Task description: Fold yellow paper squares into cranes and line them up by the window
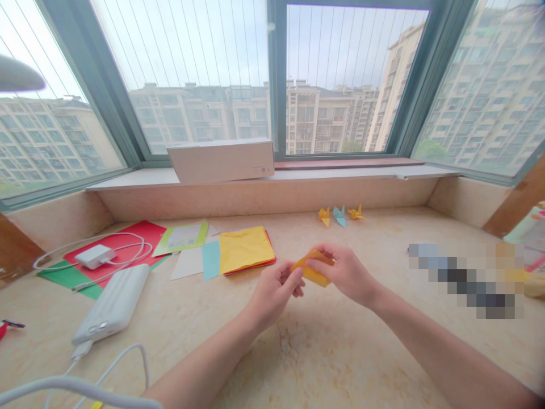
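Observation:
Between my two hands, a little above the stone surface, is a folded piece of orange-yellow paper (320, 276). My left hand (279, 287) pinches its left corner between thumb and fingers. On the other side, my right hand (343, 267) grips the paper with the thumb on top and the fingers behind. Part of the paper is hidden by the fingers. Left of my hands lies a stack of coloured paper (247, 250), yellow on top, with red and light blue sheets beneath. Three small paper cranes stand by the back ledge: a yellow crane (324, 216), a blue crane (339, 216) and another yellow crane (356, 212).
At left, a white power bank (113, 304) with cables and a white charger (95, 257) lies by red paper (145, 236) and green paper (63, 278). A white box (221, 162) rests on the window sill. A blurred-out object (468, 281) is at right.

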{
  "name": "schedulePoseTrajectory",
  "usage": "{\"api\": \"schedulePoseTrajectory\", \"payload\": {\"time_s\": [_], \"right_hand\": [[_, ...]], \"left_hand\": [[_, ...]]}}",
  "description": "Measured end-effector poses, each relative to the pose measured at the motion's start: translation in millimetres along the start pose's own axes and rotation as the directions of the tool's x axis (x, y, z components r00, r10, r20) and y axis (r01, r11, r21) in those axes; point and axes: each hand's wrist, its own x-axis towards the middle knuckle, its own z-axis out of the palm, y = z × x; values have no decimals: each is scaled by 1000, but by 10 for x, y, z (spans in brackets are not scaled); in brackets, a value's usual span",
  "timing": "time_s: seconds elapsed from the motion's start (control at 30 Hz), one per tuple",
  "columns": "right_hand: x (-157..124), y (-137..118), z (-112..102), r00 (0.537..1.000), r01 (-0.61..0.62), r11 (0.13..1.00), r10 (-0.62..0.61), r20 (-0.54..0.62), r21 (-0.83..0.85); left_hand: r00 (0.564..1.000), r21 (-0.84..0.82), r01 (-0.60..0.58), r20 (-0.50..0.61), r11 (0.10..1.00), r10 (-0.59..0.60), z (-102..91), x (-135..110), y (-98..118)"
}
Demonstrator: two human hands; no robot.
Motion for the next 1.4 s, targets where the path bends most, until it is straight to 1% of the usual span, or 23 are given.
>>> {"api": "schedulePoseTrajectory", "payload": {"time_s": [0.1, 0.17, 0.23, 0.33, 0.43, 0.63, 0.73, 0.8, 0.9, 1.03, 1.2, 1.33, 1.4], "right_hand": [[9, 15, 5, 999, -44, 987, 44, 3, 157], [9, 30, 5, 998, -55, 974, 54, 11, 221], [6, 42, -1, 999, -46, 970, 41, 24, 240], [2, 49, -18, 999, 46, 980, -50, 16, 192], [4, 51, -32, 989, 148, 979, -149, 1, 137], [5, 70, -53, 981, 194, 975, -193, -17, 107], [-14, 31, -94, 971, 238, 967, -240, 9, 91], [-30, -11, -119, 957, 283, 956, -287, 46, 74], [-45, -50, -120, 941, 330, 944, -329, 81, -1], [-40, -28, -72, 931, 365, 926, -362, 46, -98], [-25, 9, -67, 925, 380, 917, -371, 85, -126], [-12, 34, -77, 924, 383, 908, -381, 45, -169], [-6, 46, -79, 924, 378, 909, -381, 21, -177]], "left_hand": [[999, -53, -34, 22, 998, 36, 4, -11, 26], [999, -56, -47, -2, 997, 47, -1, -7, 15], [998, -54, -41, -44, 998, 39, -9, 6, -11], [997, -77, -22, -79, 997, 16, -20, 30, -39], [997, -132, -14, -72, 991, 5, -16, 41, -28], [999, -248, -29, -48, 968, 18, 1, 33, 4], [999, -285, -28, -39, 958, 17, 2, 33, -16], [999, -289, -29, -40, 957, 18, 2, 33, -32], [998, -299, -29, -54, 954, 13, 4, 33, -43], [999, -342, -4, -51, 940, -14, 9, 31, -32], [998, -310, 13, -61, 951, -33, 13, 20, 3], [994, -253, 8, -100, 967, -34, 14, 14, 24], [993, -195, 8, -114, 981, -31, 13, 6, 22]]}}
